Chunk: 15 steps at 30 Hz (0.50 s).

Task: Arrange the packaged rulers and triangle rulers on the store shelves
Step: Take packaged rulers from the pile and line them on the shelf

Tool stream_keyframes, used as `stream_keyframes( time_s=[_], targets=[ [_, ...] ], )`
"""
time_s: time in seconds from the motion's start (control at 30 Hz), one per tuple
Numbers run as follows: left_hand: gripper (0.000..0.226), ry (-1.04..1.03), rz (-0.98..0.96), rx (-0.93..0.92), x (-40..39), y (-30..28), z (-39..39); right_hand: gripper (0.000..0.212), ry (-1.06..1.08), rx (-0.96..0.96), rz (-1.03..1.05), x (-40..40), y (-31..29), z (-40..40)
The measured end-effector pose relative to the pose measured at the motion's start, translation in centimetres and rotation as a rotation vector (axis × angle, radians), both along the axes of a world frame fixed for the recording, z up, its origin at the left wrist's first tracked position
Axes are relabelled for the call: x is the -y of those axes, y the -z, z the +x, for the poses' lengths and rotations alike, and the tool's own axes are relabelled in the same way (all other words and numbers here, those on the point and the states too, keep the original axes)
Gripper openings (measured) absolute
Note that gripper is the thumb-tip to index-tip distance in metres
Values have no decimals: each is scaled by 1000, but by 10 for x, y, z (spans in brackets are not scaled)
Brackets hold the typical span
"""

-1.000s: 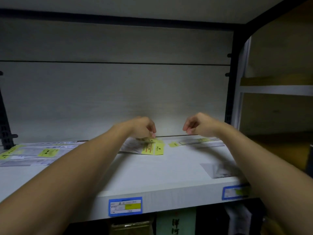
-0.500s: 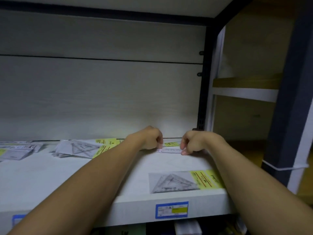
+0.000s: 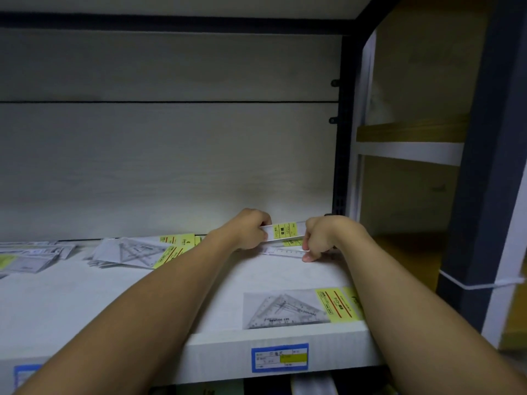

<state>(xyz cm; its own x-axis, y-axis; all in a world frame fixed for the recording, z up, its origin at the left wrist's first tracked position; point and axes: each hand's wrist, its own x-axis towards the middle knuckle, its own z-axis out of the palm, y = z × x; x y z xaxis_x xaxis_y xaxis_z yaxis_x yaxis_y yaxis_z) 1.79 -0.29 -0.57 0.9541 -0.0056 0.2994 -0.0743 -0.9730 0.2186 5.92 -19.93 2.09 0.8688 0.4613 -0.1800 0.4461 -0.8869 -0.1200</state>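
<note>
At the back right of the white shelf [image 3: 142, 303], my left hand [image 3: 248, 230] and my right hand [image 3: 322, 238] together hold a packaged straight ruler [image 3: 285, 230] with a yellow label, lifted on edge just above the shelf. Each hand grips one end. Under it lies another packaged ruler [image 3: 285, 252], flat on the shelf; my right fingertips touch its right end. A packaged triangle ruler [image 3: 296, 307] with a yellow card lies at the front right edge. A loose pile of triangle ruler packs [image 3: 134, 252] lies to the left of my left forearm.
More packs [image 3: 25, 258] lie at the shelf's far left. A dark upright post [image 3: 340, 138] bounds the shelf on the right, with a wooden shelving unit [image 3: 410, 132] beyond it. Blue price labels [image 3: 279, 357] sit on the shelf's front edge.
The view has swung right along the shelf. Both hands moved from the triangle packs to the back right corner and have raised a packaged ruler on edge between them.
</note>
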Motion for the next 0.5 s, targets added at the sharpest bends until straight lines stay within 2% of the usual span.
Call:
stream_keyframes(
  time_s=[0.13,0.37,0.5],
  targets=[
    [18,-44,-48,7,0,-5,-7,43,-21,-6,-17,-2,-1,-5],
    [24,-132,-64,52,-7,-19,-24,59,12,-18,62,1,-2,-17],
    [26,-160,-55,55,-9,-26,-32,51,-17,11,108,0,-2,-24]
  ],
)
